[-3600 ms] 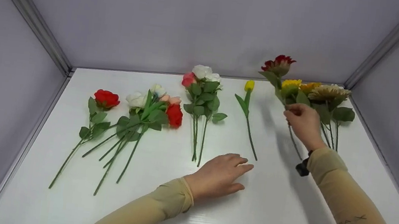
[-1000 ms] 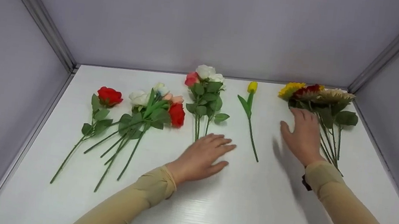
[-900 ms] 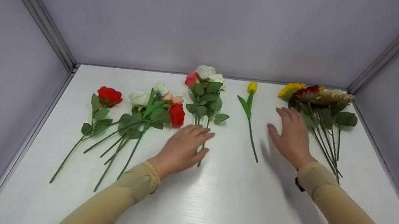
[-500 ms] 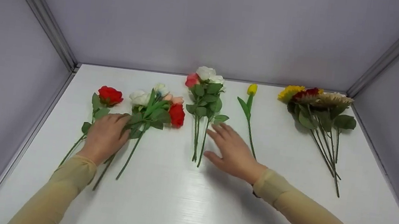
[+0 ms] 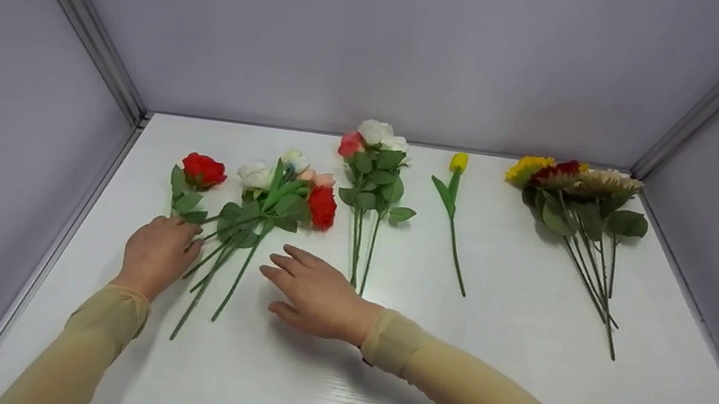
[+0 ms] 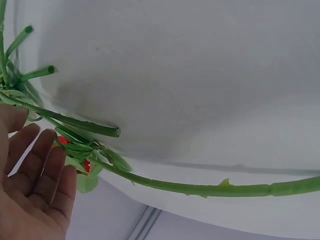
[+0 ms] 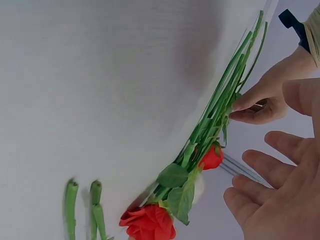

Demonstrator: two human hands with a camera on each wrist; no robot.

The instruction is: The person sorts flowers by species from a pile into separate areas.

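My left hand [image 5: 154,252] is at the leaves of the single red rose [image 5: 203,170] on the far left, covering part of its stem. In the left wrist view, its loosely bent fingers [image 6: 40,170] lie beside the thorny green stem [image 6: 225,190], not wrapped round it. To its right lies a mixed bunch [image 5: 263,207] with white, peach and red blooms, its cut stems fanned toward me. My right hand [image 5: 324,297] hovers right of those stems with spread fingers, holding nothing. Its fingers [image 7: 270,170] also show apart in the right wrist view.
White and pink roses [image 5: 374,163] lie at the middle, their lower stems behind my right hand. Further right are a yellow tulip [image 5: 454,200] and a bunch of yellow, dark red and cream flowers [image 5: 577,187]. Grey panels [image 5: 378,46] enclose the white table [image 5: 491,355].
The dark red flower my right hand held now lies in the right-hand bunch. That hand has come left past the tulip. My left hand has crossed from the middle to the single red rose.
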